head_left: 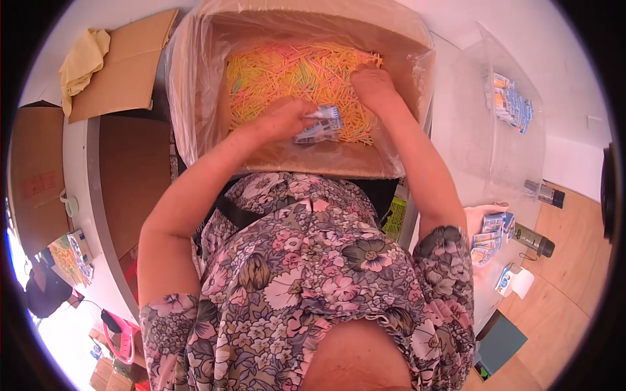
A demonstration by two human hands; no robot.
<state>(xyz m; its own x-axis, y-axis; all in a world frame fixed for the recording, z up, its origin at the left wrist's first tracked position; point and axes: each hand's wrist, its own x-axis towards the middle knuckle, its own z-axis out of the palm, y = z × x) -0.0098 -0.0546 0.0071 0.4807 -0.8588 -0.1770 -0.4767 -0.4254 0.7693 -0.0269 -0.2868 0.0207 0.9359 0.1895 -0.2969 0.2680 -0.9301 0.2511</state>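
A large cardboard box (293, 163) lined with clear plastic film stands before me, holding a thick layer of thin yellow, orange, pink and green sticks (287, 72). Over the front part of the sticks, my left hand (282, 119) is closed on small clear-and-blue printed plastic bags (321, 124); how many it holds I cannot make out. My right hand (373, 85) reaches to the box's far right corner. Its fingers are closed around a few sticks, whose ends show past the fingertips.
On the right, a clear plastic bin (486, 137) holds more blue packets (510, 104). Further packets (490, 238) lie on the bench nearer me, beside a dark-capped bottle (535, 240). To the left are a cardboard flap (130, 65) with a yellow cloth (85, 65) and a pink basket (124, 339).
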